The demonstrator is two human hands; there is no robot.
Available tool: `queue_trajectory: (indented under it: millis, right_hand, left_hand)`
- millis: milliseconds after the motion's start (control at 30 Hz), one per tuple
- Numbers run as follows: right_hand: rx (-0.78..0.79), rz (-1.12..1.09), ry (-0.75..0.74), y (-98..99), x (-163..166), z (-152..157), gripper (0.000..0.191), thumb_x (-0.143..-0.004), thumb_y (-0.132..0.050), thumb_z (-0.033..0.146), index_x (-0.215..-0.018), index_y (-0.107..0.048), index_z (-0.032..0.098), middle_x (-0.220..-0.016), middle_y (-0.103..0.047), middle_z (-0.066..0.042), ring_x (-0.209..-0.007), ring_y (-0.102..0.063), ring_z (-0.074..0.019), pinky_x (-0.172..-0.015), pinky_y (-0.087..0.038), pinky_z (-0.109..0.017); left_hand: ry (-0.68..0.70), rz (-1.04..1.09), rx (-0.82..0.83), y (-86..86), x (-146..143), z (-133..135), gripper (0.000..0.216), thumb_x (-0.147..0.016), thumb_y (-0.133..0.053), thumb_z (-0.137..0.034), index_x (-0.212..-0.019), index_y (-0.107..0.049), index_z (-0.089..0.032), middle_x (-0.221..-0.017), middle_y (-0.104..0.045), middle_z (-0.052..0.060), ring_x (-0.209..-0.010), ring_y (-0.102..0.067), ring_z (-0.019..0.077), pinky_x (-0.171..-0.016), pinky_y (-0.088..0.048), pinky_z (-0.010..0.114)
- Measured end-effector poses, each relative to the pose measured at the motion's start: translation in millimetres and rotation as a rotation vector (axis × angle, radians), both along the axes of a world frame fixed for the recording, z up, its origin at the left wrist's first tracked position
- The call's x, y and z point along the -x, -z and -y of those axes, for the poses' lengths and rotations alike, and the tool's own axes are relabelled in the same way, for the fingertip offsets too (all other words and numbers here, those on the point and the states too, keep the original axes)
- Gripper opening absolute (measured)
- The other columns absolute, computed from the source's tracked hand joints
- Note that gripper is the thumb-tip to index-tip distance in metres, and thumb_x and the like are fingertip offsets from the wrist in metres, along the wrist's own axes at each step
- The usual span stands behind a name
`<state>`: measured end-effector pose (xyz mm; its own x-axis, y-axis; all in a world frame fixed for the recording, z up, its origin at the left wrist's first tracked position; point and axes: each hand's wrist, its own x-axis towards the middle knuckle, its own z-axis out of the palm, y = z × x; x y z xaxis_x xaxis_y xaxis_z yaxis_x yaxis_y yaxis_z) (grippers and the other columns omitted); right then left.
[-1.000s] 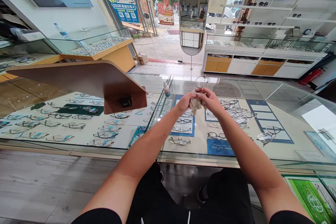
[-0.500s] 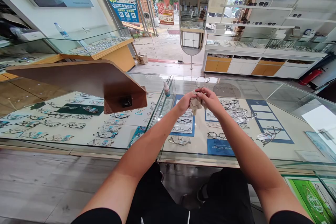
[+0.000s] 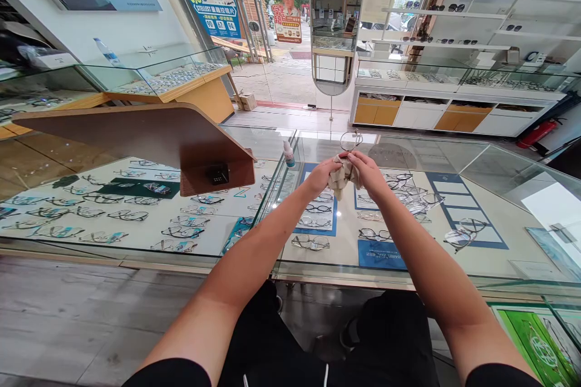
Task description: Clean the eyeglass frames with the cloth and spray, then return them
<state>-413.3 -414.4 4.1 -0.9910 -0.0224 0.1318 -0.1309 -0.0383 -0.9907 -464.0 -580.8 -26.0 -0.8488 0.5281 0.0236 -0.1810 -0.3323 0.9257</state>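
1. Seen from the head looking down, both bare arms reach forward and meet over a glass display surface in an eyewear shop.
2. The left hand is closed on a beige cloth, bunching it up against the frame.
3. The right hand pinches a pair of glasses through the same cloth, fingertips at the base of a lens. The fabric lies between skin and lens – probably so the fingers leave no marks.
4. The glasses are in the air, just above both hands and clear of the surface. One round lens sticks up over the knuckles; the rest is hidden in the cloth.
5. A small spray bottle stands upright on the glass just left of the hands, within easy reach.
6. Under the glass lie rows of frames on white and blue mats, set apart from one another so each can be seen.
7. To the left – a brown wooden board juts over a neighbouring case.
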Motion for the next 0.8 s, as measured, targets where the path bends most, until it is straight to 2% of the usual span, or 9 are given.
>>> queue_trajectory:
  millis: [100,333,533,667,800]
  right_hand:
    - [0.032,-0.003,0.001,-0.2,0.1,-1.1,0.049,-0.085,-0.077,0.071,-0.106,-0.081,0.026,-0.107,-0.079,-0.006,-0.103,-0.069,-0.0256,-0.090,-0.056,-0.037]
    - [0.019,0.023,-0.007,2.0,2.7,-3.6,0.053,-0.084,-0.078,0.072,-0.111,-0.082,0.026,-0.108,-0.081,-0.005,-0.108,-0.071,-0.0278,-0.095,-0.057,-0.039]
    - [0.093,0.021,0.013,5.5,6.4,-7.3,0.047,-0.084,-0.081,0.069,-0.104,-0.085,0.026,-0.106,-0.082,-0.006,-0.103,-0.071,-0.0273,-0.091,-0.057,-0.039]
    - [0.092,0.040,0.000,4.6,4.5,-6.6,0.048,-0.085,-0.079,0.069,-0.109,-0.086,0.028,-0.108,-0.082,-0.005,-0.103,-0.071,-0.0258,-0.087,-0.056,-0.037]
    - [0.091,0.045,-0.009,0.8,0.7,-3.6,0.047,-0.085,-0.080,0.067,-0.111,-0.086,0.028,-0.107,-0.083,-0.003,-0.099,-0.069,-0.0232,-0.084,-0.055,-0.035]
  left_hand:
    - [0.002,0.000,0.020,0.3,-0.4,0.3,0.049,-0.084,-0.087,-0.041,-0.126,-0.079,-0.019,-0.100,-0.079,0.005,-0.086,-0.070,0.0173,-0.073,-0.050,0.026]
    - [0.027,-0.138,0.039,-4.9,-8.3,0.3,0.074,-0.078,-0.097,-0.062,-0.133,-0.075,-0.019,-0.092,-0.074,0.002,-0.083,-0.066,0.0150,-0.077,-0.050,0.027]
    - [0.066,-0.217,0.105,-4.9,-7.5,1.9,0.072,-0.078,-0.095,-0.068,-0.125,-0.077,-0.017,-0.099,-0.076,0.006,-0.089,-0.068,0.0180,-0.081,-0.052,0.029]
    - [0.016,-0.212,0.077,-5.7,-7.4,0.1,0.075,-0.075,-0.098,-0.065,-0.129,-0.075,-0.019,-0.103,-0.079,0.006,-0.091,-0.071,0.0178,-0.082,-0.054,0.029]
    - [-0.026,-0.219,0.070,-5.7,-5.8,-1.2,0.075,-0.078,-0.090,-0.078,-0.122,-0.075,-0.020,-0.093,-0.076,0.003,-0.084,-0.069,0.0159,-0.077,-0.053,0.028]
